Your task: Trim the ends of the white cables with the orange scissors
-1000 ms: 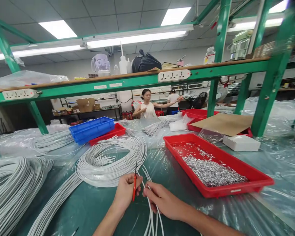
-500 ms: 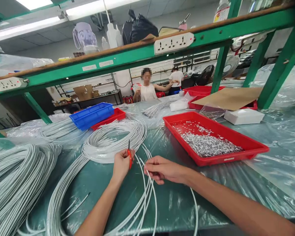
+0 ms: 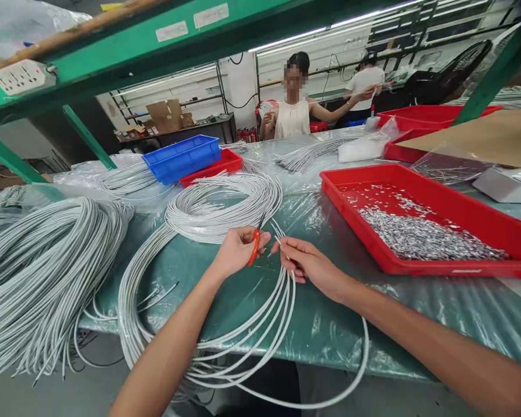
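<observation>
My left hand is closed around small scissors with orange handles, their dark blades pointing up and away from me. Just to the right, my right hand pinches the end of a white cable between thumb and fingers. More loose cables loop down from there toward the table's front edge. Beyond both hands lies a round coil of white cable. A thicker curved bundle runs from it on the left, passing behind my left forearm. The exact cable tip at my right fingers is hard to make out.
A red tray of small shiny metal pieces stands on the right. A large cable bundle hangs over the front edge at left. Behind are a blue bin, a green shelf frame and a seated person across the table.
My view has tilted down and shifted left, so the scene sits higher and further right. My hands have come closer together, still holding the scissors and the cable.
</observation>
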The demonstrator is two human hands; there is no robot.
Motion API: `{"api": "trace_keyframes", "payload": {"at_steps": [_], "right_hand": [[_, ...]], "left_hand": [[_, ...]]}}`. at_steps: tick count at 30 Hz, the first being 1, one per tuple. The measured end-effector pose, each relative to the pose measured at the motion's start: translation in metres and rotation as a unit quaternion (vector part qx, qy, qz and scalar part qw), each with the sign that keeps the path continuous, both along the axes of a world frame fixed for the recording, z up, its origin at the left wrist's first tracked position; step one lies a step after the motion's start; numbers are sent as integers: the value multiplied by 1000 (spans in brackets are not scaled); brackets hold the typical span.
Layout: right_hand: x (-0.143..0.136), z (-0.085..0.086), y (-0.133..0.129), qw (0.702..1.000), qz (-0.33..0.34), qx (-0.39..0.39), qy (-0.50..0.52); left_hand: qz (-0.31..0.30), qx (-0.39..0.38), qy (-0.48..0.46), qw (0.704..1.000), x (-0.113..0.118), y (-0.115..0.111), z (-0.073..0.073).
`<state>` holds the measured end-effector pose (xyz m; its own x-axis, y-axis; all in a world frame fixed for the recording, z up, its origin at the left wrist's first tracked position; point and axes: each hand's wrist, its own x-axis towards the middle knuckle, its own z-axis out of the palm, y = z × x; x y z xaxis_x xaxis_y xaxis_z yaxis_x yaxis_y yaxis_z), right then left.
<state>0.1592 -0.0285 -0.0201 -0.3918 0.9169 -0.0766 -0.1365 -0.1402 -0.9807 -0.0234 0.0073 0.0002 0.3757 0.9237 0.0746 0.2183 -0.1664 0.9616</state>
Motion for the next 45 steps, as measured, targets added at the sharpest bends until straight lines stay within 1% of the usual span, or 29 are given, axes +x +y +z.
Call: {"api": "trace_keyframes", "payload": {"at_steps": [1, 3, 6, 9, 12, 18, 22, 26, 31, 36, 39, 41, 45], "right_hand": [[0, -1, 0, 1000, -17, 15, -6], [-1, -1, 0, 996, -52, 71, -24], [1, 1, -2, 985, -77, 150, -41], [2, 3, -5, 982, -85, 166, -42], [1, 5, -7, 980, -94, 168, -41], [2, 9, -7, 980, -108, 158, -49], [6, 11, -6, 982, -87, 158, -56], [9, 7, -4, 984, -63, 161, -51], [9, 3, -3, 986, -51, 156, -43], [10, 7, -3, 983, -46, 168, -63], [11, 10, -2, 982, -44, 169, -77], [11, 12, -2, 986, -40, 148, -69], [10, 14, -3, 998, -20, 58, -14]], "left_hand": [[-25, 6, 17, 1000, -1, -2, 3], [-53, 23, 49, 997, -2, -5, 6], [-75, 41, 94, 992, -3, -10, 8], [-95, 48, 117, 987, -3, -13, 9], [-111, 67, 128, 983, -3, -14, 10], [-111, 88, 143, 980, -5, -13, 10], [-138, 77, 137, 978, -6, -14, 13], [-155, 70, 137, 976, -6, -16, 16], [-156, 74, 140, 975, -7, -16, 15], [-177, 59, 133, 973, -7, -17, 14], [-169, 55, 129, 976, -8, -17, 15], [-156, 53, 124, 979, -9, -16, 15], [-146, 42, 113, 982, -11, -14, 14]]}}
